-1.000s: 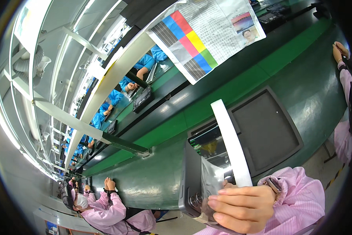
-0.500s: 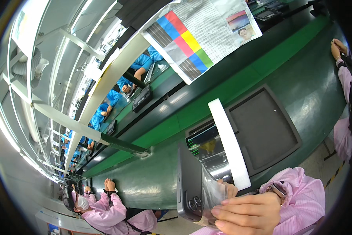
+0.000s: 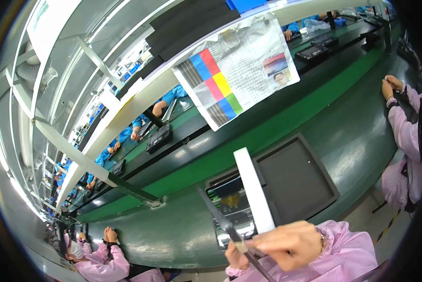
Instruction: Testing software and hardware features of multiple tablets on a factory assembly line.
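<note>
Green bench point(image 3: 314, 117) holds our dark tray point(image 3: 295, 181); near it, our right hand point(image 3: 288, 244) pinches a white strip point(image 3: 253, 188) upright, and our left hand point(image 3: 237, 256) grips a thin dark panel point(image 3: 220, 221) edge-on to steady it.

The left hand point(image 3: 238, 256) is mostly hidden behind the thin dark flat panel point(image 3: 230, 230) seen edge-on, whose lower end the picture's bottom edge cuts off. The right hand point(image 3: 288, 245) covers the foot of the long white strip point(image 3: 253, 190). The dark device with a lit screen point(image 3: 230, 202) on the green table point(image 3: 352, 127) lies partly behind panel and strip.
</note>
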Demonstrator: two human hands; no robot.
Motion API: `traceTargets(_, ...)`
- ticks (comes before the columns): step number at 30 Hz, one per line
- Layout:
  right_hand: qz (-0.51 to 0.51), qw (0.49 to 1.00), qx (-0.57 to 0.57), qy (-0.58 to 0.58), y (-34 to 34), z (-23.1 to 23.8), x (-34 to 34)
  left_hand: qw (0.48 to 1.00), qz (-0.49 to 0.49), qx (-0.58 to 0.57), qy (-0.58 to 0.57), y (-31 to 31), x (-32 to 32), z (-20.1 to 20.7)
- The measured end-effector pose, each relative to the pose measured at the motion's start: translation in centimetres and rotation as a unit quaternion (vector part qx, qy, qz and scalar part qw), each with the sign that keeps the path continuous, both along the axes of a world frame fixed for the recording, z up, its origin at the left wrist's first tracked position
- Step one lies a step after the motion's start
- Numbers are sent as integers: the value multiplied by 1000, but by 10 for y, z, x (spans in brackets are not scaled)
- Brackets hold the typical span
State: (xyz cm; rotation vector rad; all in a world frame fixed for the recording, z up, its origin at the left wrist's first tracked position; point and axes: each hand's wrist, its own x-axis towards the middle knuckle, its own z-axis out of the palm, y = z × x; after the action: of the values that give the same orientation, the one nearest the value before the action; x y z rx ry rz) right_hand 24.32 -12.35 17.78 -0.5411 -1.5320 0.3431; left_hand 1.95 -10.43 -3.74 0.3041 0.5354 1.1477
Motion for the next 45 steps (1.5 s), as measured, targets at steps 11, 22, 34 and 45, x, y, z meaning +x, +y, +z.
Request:
traceTargets(11, 161, 912, -246, 287, 96, 6, 48, 976, 54, 183, 103, 65, 48, 149)
traceTargets(22, 162, 909, -159, 350, 153, 12, 92, 936, -171, 287, 111, 115, 75, 173)
traceTargets(34, 178, 904, -132, 364, 169, 15, 101, 915, -175, 327, 159, 138, 88, 178)
traceTargets(45, 184, 905, -121, 363, 176, 15, 108, 914, -174, 332, 154, 143, 94, 178)
